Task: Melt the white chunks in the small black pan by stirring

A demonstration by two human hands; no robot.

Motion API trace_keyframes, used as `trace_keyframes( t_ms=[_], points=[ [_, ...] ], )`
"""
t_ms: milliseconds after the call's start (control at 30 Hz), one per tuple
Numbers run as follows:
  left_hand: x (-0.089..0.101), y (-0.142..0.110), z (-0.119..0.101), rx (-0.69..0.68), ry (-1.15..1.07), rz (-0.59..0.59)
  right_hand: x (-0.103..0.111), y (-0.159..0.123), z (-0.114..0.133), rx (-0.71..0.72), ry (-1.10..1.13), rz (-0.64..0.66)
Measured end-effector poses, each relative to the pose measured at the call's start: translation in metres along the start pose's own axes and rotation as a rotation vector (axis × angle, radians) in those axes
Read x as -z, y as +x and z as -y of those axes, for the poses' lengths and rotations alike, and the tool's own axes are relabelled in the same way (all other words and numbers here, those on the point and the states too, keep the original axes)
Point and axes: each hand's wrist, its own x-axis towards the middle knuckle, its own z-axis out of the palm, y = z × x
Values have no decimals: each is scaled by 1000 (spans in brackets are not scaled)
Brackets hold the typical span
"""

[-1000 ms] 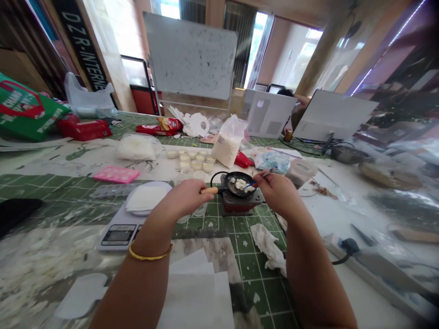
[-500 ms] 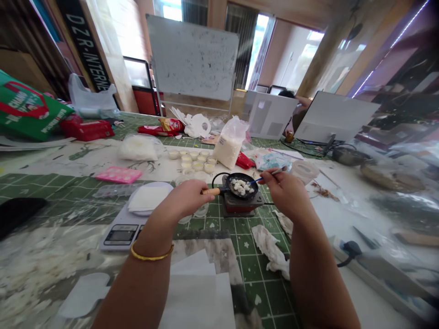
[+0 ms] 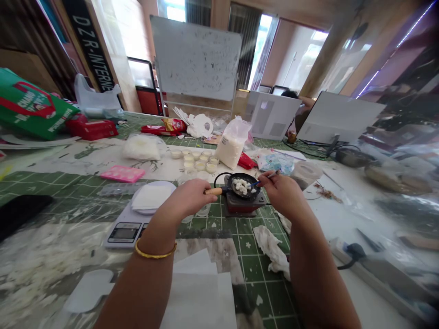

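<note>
My left hand (image 3: 192, 195) is closed round the light wooden handle (image 3: 213, 192) of a small black frying pan (image 3: 255, 179). The pan rests on a little hot plate (image 3: 240, 209) with a dark top and a reddish body. White lumps (image 3: 241, 185) lie in the pan. In my right hand (image 3: 279, 191) is a thin blue stick-like tool (image 3: 254, 183), pinched between the fingers, its tip among the lumps. What kind of tool it is I cannot make out. Behind the pan stand several small cups (image 3: 200, 165) with pale contents.
A kitchen scale (image 3: 125, 230) bearing white sheets stands left of the pan. A bag of white granules (image 3: 233, 144) is behind it. Crumpled tissue (image 3: 270, 249) lies at front right, near a power strip (image 3: 384, 278). A person sits behind the monitors (image 3: 339, 118).
The tool has shifted within the pan, and the white lumps have moved toward the pan's left side. My left hand still grips the handle. The whole view has shifted slightly.
</note>
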Motion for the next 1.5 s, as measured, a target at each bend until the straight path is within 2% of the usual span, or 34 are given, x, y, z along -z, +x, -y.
trace_keyframes(
  t_ms=[133, 300, 433, 567, 733, 867, 1033, 1167, 1333, 1500],
  points=[
    [1, -1, -2, -6, 1, -4, -1, -1, 2, 14, 105, -68],
    [1, -1, -2, -1, 24, -5, -3, -2, 6, 55, 141, 40],
    [-1, 0, -2, -4, 28, -2, -4, -3, 7, 62, 182, -59],
    [-1, 0, -1, -12, 29, -2, -6, -1, 7, 79, 182, 33],
    [-1, -2, 0, -5, 19, -11, -8, 3, 3, 27, 154, -92],
    [0, -2, 0, -6, 26, -12, -8, 3, 2, 28, 109, -10],
    [-1, -2, -2, -6, 33, -15, -12, 3, 6, 44, 222, -112],
    [0, -2, -3, -13, 33, -13, -14, 4, 8, 55, 210, 20],
    [1, -3, -4, -12, 34, -9, -2, 0, 2, 18, 128, -92],
    [2, -3, -4, 8, 5, -4, 1, -2, 1, 25, 49, 33]
  ],
)
